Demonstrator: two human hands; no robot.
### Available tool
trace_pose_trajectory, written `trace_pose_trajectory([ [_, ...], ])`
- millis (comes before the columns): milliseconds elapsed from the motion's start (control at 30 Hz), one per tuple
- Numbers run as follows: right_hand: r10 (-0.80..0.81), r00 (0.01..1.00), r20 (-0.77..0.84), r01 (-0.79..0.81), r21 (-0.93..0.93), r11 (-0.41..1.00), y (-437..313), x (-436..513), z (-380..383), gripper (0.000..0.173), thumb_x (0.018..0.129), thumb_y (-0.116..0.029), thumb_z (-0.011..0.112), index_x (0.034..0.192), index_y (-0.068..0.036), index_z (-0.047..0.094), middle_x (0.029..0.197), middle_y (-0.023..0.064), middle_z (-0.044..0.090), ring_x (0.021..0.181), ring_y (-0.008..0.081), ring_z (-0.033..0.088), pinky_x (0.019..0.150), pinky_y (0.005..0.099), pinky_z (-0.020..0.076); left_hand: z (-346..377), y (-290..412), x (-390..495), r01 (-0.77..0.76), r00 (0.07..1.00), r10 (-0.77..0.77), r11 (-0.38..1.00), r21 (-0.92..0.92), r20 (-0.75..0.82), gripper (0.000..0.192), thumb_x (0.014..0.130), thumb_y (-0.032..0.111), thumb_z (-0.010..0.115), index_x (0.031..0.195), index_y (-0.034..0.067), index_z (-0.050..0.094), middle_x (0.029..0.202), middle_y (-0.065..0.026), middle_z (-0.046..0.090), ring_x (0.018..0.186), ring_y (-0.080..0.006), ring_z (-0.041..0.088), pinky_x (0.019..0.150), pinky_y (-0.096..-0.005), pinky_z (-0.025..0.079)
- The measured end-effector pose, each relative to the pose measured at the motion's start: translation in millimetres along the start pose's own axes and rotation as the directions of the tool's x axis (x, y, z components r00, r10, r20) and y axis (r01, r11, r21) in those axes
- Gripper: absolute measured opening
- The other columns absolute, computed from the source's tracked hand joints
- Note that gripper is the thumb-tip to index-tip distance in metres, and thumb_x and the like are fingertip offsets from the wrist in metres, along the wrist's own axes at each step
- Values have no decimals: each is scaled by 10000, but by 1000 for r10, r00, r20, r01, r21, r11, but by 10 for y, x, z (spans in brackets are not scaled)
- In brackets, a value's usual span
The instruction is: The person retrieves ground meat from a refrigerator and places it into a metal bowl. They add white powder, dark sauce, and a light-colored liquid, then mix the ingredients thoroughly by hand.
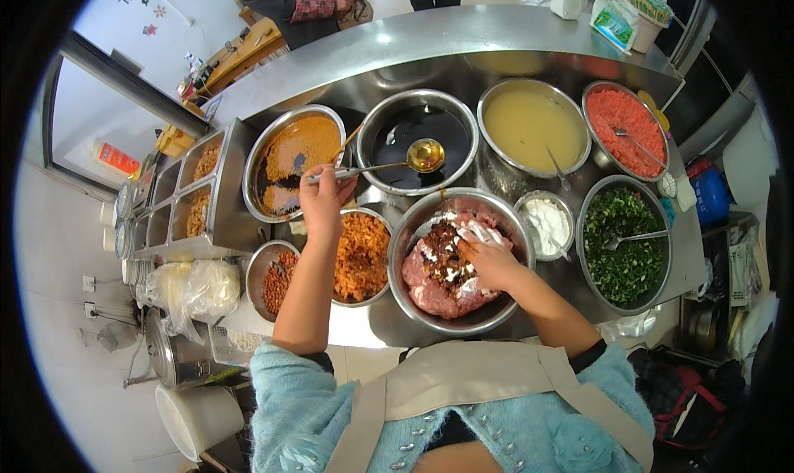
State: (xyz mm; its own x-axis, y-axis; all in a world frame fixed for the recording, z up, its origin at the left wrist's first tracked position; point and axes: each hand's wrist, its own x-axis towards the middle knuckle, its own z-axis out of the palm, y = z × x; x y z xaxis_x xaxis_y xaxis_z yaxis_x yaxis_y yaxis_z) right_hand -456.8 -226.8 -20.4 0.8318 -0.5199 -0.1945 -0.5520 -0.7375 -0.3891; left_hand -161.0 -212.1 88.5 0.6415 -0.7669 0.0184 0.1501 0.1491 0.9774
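My left hand (pixel 324 194) grips the handle of a ladle (pixel 425 155), whose gold-toned bowl hangs over a steel basin of dark liquid (pixel 397 126). To the right, my right hand (pixel 493 263) presses into pinkish raw meat (pixel 434 290) in a large steel bowl (pixel 403 305). Its fingers look spread, with the tips partly hidden in the mix. White powder and a dark red-brown seasoning (pixel 448 253) lie on the meat. Beside that bowl stands a small bowl of white powder (pixel 546 222) with a spoon in it.
Around these stand basins of orange-brown sauce (pixel 304 138), yellowish liquid (pixel 533 122), chopped red food (pixel 623 122), chopped greens (pixel 620 250), orange chopped food (pixel 360 256) and peanuts (pixel 279 281). A compartmented steel box (pixel 223 206) sits left. A person (pixel 298 8) stands beyond the raised counter ledge (pixel 434 32).
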Motion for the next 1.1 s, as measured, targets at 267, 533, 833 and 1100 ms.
trace_pose_trajectory([
  [267, -57, 995, -88, 61, 46, 997, 48, -22, 73, 815, 595, -225, 734, 1304, -40, 375, 1354, 187, 377, 1107, 332, 505, 926, 400, 407, 153, -456, 245, -385, 922, 335, 762, 521, 192, 194, 891, 146, 545, 932, -42, 522, 712, -82, 574, 614, -121, 538, 554, -264, 428],
  [533, -9, 999, -39, 12, 64, 998, 14, -39, 8, 785, 614, -135, 707, 1322, -63, 376, 1379, 138, 367, 1144, 300, 479, 946, 377, 400, 156, -491, 242, -24, 1000, 22, 983, 184, 14, 217, 910, 152, 504, 1034, -9, 426, 926, -129, 545, 811, -211, 605, 722, -350, 543],
  [833, -16, 1000, -26, 17, 48, 999, 24, -27, 35, 788, 621, -124, 705, 1326, -54, 360, 1401, 131, 334, 1172, 296, 455, 961, 379, 389, 5, -208, 199, 27, 993, -18, 997, 76, -120, 220, 909, 169, 500, 987, -10, 400, 870, -136, 545, 743, -211, 607, 688, -355, 549],
  [1100, 13, 999, 32, -15, 65, 998, 15, -6, 11, 834, 611, -142, 704, 1353, -69, 331, 1406, 149, 322, 1168, 306, 462, 952, 379, 393, 35, 199, -65, 17, 993, -17, 1000, 0, -115, 175, 897, 113, 479, 1005, 5, 395, 881, -142, 553, 746, -217, 605, 727, -358, 543],
])
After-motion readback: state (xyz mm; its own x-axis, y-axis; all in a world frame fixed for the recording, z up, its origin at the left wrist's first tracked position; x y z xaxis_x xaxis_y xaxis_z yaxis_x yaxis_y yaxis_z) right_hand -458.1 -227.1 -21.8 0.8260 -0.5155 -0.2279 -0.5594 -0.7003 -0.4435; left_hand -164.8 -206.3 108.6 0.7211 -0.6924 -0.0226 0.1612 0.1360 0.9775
